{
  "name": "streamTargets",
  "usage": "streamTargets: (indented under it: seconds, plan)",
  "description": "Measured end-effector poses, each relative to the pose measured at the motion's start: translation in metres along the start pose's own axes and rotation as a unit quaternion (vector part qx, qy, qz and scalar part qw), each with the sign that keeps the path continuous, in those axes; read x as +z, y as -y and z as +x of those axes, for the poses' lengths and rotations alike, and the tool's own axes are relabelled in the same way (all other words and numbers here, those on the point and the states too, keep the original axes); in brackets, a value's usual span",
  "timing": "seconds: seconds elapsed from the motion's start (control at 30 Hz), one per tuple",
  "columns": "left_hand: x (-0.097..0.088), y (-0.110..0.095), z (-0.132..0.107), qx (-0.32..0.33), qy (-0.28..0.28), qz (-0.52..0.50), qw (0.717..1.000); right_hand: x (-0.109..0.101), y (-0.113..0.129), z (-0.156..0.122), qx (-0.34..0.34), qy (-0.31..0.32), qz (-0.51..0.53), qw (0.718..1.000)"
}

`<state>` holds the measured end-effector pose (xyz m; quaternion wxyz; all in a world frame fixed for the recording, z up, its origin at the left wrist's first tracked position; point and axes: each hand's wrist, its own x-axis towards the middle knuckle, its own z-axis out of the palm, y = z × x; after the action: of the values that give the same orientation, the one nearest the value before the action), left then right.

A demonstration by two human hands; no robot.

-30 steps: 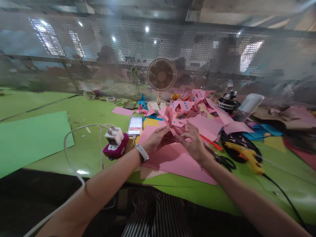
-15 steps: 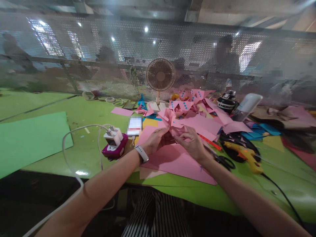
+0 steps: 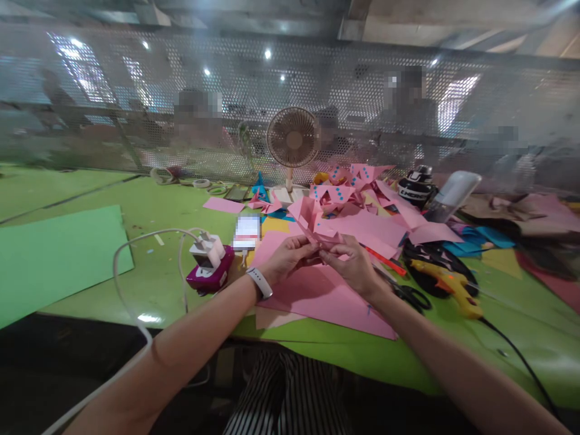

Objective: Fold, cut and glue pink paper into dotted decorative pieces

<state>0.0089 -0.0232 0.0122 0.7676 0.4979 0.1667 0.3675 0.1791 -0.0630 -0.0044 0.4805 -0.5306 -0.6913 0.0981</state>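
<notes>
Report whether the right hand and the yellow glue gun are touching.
Apart: the head view shows black scissors between the right hand and the glue gun.

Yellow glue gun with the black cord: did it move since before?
No. The yellow glue gun keeps the same place relative to the round beige fan; the camera's view itself shifted slightly.

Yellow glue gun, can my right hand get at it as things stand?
Probably yes: the yellow glue gun lies uncovered to the right of your right hand; only low things like scissors lie between, though that hand is pinching folded pink paper.
</notes>
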Motion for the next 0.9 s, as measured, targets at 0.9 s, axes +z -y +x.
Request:
streamTargets:
  seconds: [0.9]
  plan:
    - [-0.0048,0.0016,0.0056,0.037,-0.045,0.008,0.998,0.0043,-0.0001,0.0033,-0.015,-0.072,0.070,0.995]
